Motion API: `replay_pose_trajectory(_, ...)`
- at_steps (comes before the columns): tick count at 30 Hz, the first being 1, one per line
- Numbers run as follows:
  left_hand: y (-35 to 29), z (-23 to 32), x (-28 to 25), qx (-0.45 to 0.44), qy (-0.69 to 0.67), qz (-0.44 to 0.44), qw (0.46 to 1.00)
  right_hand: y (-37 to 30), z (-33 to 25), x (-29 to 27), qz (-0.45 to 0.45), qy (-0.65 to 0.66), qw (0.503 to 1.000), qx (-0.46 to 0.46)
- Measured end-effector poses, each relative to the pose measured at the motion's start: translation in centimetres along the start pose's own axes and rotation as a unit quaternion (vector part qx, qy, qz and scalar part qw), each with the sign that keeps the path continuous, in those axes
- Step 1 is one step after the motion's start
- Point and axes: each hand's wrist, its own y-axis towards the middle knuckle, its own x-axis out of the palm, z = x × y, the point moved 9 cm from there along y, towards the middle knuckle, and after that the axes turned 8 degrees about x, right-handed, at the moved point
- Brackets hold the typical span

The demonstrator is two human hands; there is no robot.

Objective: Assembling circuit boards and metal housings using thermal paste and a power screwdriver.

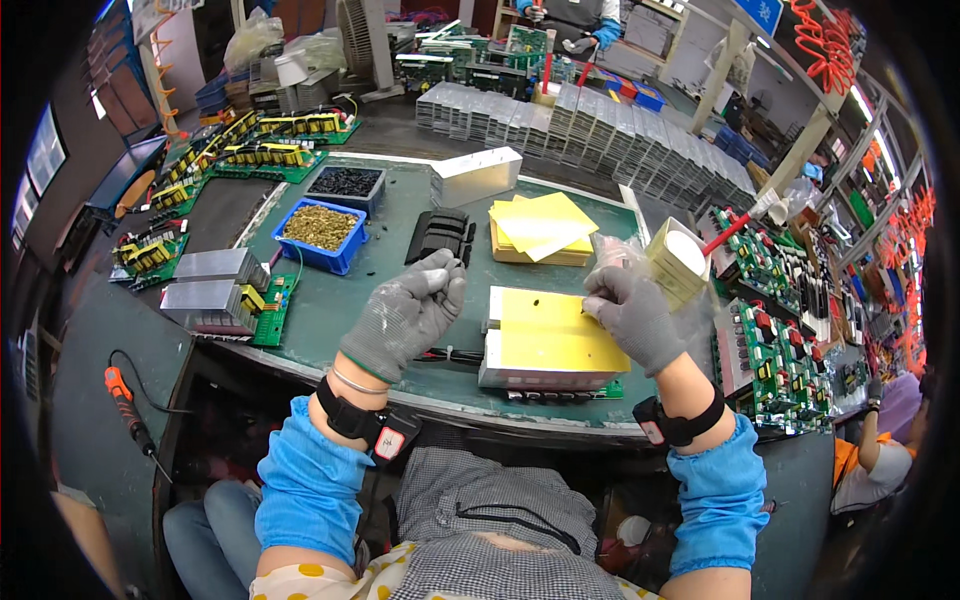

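Observation:
A yellow insulating sheet (545,335) lies on top of a silver heatsink block (560,379), which sits over a green circuit board. Small dark spots show on the sheet. My right hand (640,315), in a grey glove, is at the sheet's right edge, fingertips pinched around a tiny dark piece too small to name. To the left of the block, my left hand (405,312), also gloved, hovers above the bench with fingers curled together; what they hold, if anything, is hidden. Just beyond it lie black ribbed parts (440,236).
A blue bin of brass-coloured small parts (331,262) and a grey bin of black pieces (347,187) stand left. Yellow sheets (543,222) are stacked behind the block, beside a white-filled pot (678,262) with a red-handled brush (735,226). Circuit boards (765,360) line the right.

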Motion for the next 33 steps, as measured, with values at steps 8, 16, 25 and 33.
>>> replay_pose_trajectory(8, 0.4, -0.4, -0.2, -0.02, -0.018, -0.055, 0.998, -0.1, 0.1, 0.2, 0.043, -0.072, 0.996, -0.011)
replay_pose_trajectory(16, -0.3, -0.8, 0.3, -0.019, 0.01, -0.051, 0.998, -0.6, -1.5, 1.1, 0.063, -0.133, 0.986, -0.078)
replay_pose_trajectory(25, -0.7, -1.9, 2.1, -0.037, 0.013, -0.068, 0.997, -1.5, -8.7, -0.6, 0.079, -0.029, 0.977, -0.195)
replay_pose_trajectory(33, -2.0, -3.1, 4.1, -0.075, 0.085, -0.13, 0.985, -1.6, -12.6, 3.3, 0.054, 0.045, 0.958, -0.28)
